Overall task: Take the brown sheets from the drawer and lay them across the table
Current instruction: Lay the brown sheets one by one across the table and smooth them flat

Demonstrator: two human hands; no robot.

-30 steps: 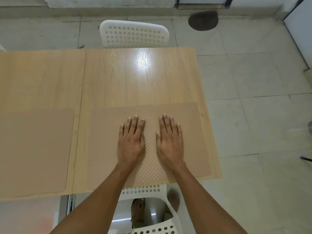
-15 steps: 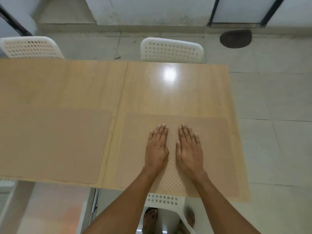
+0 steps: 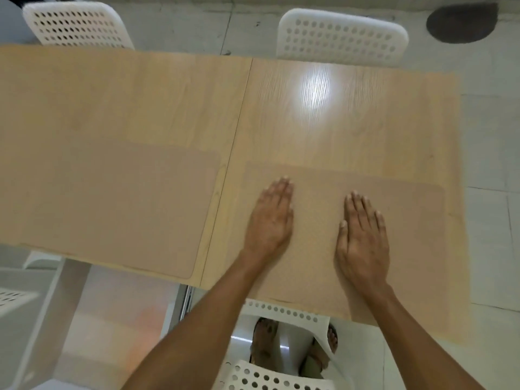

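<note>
Hands: left hand [image 3: 271, 220] and right hand [image 3: 363, 235], both flat, palms down, fingers extended and gripping nothing, pressed on the right brown sheet [image 3: 416, 220] a little apart from each other.

Right brown sheet: lies flat on the right half of the table [image 3: 351, 130], its near edge along the table's near edge, just right of the table seam [image 3: 239, 130].

Left brown sheet [image 3: 118, 204]: flat, just left of the seam, untouched.

Surroundings: two white perforated chairs [image 3: 342, 35] beyond the table's far edge; a third at the near edge, under the arms. Drawer: not in view.

Step in hand, as judged: smoothing the second sheet outward.

Next move calls for: lifting both palms without dragging the sheet, then fetching any further sheets for the table's bare far half.
</note>
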